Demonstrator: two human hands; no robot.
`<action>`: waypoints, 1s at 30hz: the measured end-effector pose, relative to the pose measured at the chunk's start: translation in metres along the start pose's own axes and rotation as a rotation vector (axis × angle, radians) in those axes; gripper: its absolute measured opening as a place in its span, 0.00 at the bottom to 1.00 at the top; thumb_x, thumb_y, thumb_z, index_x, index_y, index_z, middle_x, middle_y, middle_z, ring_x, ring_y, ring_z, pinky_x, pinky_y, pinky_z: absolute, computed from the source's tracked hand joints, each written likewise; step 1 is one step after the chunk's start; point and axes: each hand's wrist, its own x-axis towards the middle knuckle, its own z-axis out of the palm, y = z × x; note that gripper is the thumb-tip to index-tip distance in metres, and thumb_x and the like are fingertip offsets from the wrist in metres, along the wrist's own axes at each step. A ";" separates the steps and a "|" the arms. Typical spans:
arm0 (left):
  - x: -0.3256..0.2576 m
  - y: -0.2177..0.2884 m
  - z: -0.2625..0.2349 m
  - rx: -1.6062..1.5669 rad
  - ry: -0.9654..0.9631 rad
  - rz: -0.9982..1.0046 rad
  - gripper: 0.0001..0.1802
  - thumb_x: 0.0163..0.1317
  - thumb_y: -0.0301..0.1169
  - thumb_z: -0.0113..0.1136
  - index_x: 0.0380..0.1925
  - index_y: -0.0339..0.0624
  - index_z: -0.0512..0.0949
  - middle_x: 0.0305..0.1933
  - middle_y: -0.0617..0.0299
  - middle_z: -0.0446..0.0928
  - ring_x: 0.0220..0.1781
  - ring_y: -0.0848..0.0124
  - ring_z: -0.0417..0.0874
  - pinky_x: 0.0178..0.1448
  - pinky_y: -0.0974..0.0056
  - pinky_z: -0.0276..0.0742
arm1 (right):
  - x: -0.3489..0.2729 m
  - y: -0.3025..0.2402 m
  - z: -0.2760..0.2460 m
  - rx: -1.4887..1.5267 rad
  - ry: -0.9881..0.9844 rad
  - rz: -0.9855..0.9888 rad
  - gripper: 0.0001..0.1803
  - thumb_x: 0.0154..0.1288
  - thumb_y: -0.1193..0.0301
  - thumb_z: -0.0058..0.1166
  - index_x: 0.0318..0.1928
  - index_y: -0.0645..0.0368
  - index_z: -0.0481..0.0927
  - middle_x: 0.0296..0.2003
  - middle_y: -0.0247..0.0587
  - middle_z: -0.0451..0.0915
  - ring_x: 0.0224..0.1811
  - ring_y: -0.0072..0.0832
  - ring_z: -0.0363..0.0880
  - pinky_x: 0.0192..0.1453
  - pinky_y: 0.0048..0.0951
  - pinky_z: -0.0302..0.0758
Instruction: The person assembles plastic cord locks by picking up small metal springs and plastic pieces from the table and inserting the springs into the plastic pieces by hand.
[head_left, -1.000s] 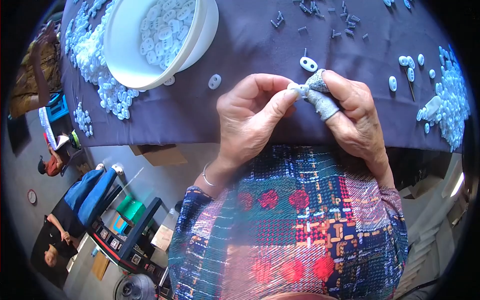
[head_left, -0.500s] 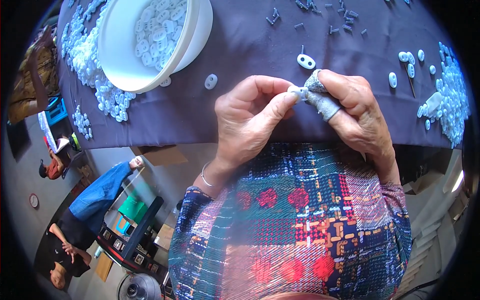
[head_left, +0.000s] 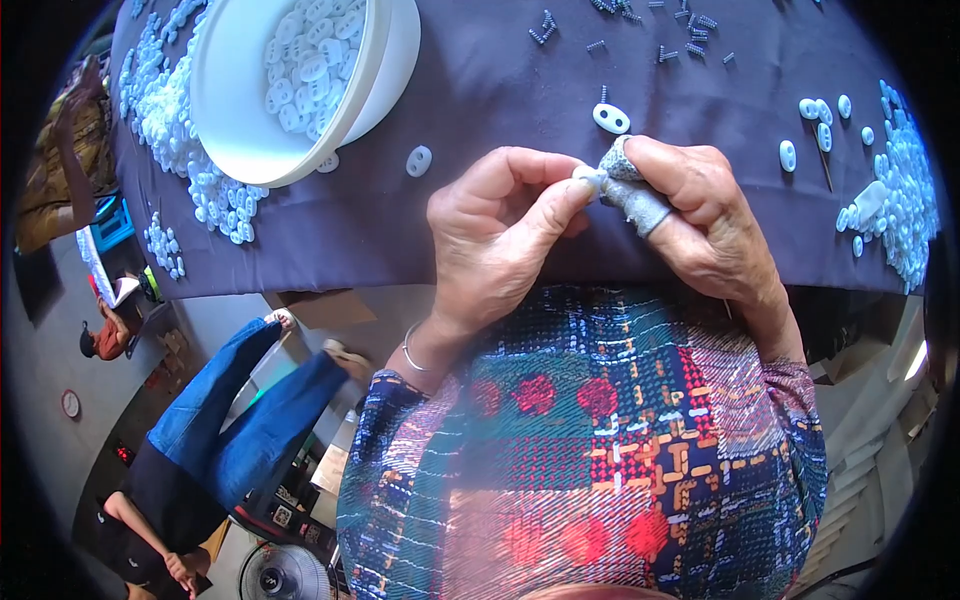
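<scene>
My left hand (head_left: 505, 225) pinches a small white plastic piece (head_left: 591, 178) between thumb and forefinger. From the other side, my right hand (head_left: 700, 205), with grey wraps on the thumb and forefinger, closes on the same piece. Fingers cover most of it, so its exact shape is hidden. Just beyond my fingertips lies a white oval cord-lock part with two holes (head_left: 611, 119). A small metal spring (head_left: 604, 94) touches or nearly touches its far edge. Another two-holed oval part (head_left: 418, 161) rests to the left of my hands.
At the left, a white tub (head_left: 375, 105) holds many two-holed parts, beside a loose heap (head_left: 175, 130). Springs (head_left: 695, 40) lie scattered at the far side. On the right are small white pieces (head_left: 903, 200) and a thin dark rod (head_left: 824, 165). A person in jeans (head_left: 240, 430) is behind, left.
Both hands stay closed on the white piece, shifting only slightly. In the background, the person in jeans has moved, legs now apart. The table things appear slightly shifted with the view.
</scene>
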 end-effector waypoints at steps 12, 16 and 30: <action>0.002 -0.002 -0.002 -0.048 -0.037 0.038 0.07 0.57 0.21 0.61 0.36 0.32 0.77 0.34 0.60 0.79 0.33 0.77 0.80 0.40 0.75 0.79 | 0.000 -0.002 -0.002 -0.139 0.014 -0.095 0.06 0.50 0.82 0.52 0.30 0.67 0.70 0.21 0.49 0.68 0.22 0.46 0.68 0.27 0.34 0.64; 0.000 0.002 -0.001 -0.096 -0.039 0.004 0.07 0.58 0.21 0.61 0.37 0.32 0.77 0.35 0.60 0.80 0.35 0.76 0.81 0.42 0.74 0.80 | -0.001 -0.003 -0.003 -0.170 0.017 -0.108 0.05 0.51 0.82 0.52 0.30 0.67 0.71 0.22 0.48 0.69 0.23 0.45 0.70 0.27 0.33 0.65; 0.003 -0.001 -0.006 -0.291 -0.076 -0.041 0.07 0.60 0.25 0.59 0.37 0.33 0.75 0.34 0.59 0.79 0.34 0.76 0.80 0.37 0.74 0.78 | -0.001 -0.017 0.015 -0.410 0.219 -0.237 0.17 0.44 0.77 0.64 0.35 0.66 0.73 0.22 0.39 0.68 0.18 0.28 0.68 0.23 0.29 0.68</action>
